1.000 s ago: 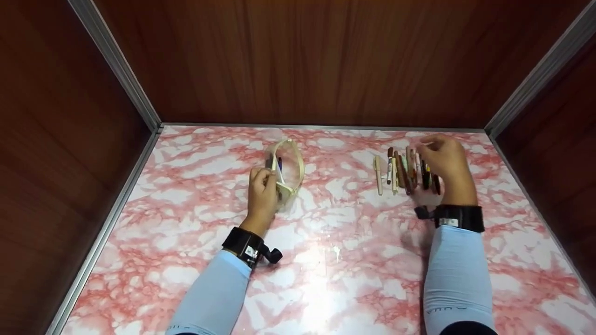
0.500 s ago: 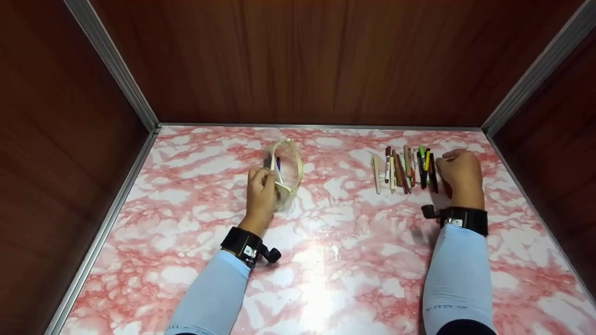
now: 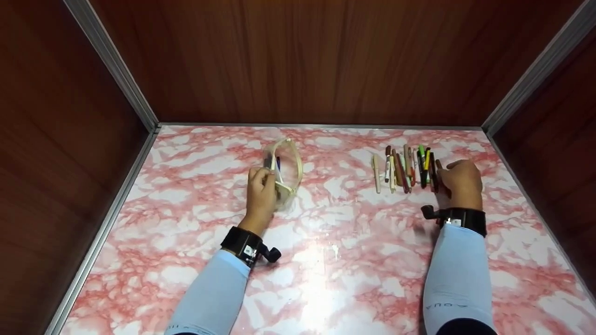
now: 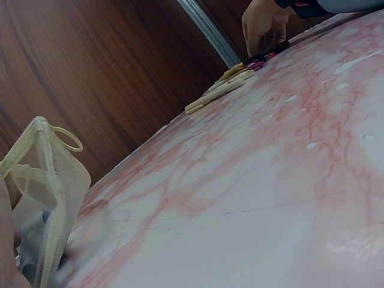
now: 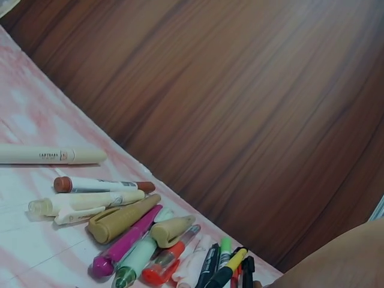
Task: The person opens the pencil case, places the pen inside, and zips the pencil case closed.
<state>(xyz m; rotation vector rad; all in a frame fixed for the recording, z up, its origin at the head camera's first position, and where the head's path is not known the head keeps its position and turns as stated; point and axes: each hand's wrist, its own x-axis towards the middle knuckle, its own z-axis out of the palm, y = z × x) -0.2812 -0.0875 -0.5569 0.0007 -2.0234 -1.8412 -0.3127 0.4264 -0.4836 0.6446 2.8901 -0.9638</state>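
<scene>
In the head view my left hand point(image 3: 261, 190) pinches the near side of a sheer cream mesh pouch point(image 3: 300, 170), whose mouth gapes. A blue-and-white pen point(image 3: 279, 168) shows inside it; the left wrist view shows the pouch point(image 4: 66, 186) at the lower left. On the right, my right hand point(image 3: 463, 181) is down at the end of a row of pens, its fingers round a brown pen point(image 3: 438, 164), mostly hidden. Beside it lie a black pen point(image 3: 433, 173), a yellow-and-black pen point(image 3: 426, 159) and a green-topped black marker point(image 3: 422, 153).
Further left in the row lie a cream pen point(image 3: 376, 174), a brown-capped white marker point(image 3: 388, 163), a purple pen point(image 5: 126, 243) and several others. Brown wood-grain panels point(image 3: 298, 60) with metal edging wall in the pink marbled table point(image 3: 344, 260).
My right hand has drawn right from above the pens, then lowered slightly beside the black pen, and a brown pen shows at its fingertips. The left hand and pouch stay put.
</scene>
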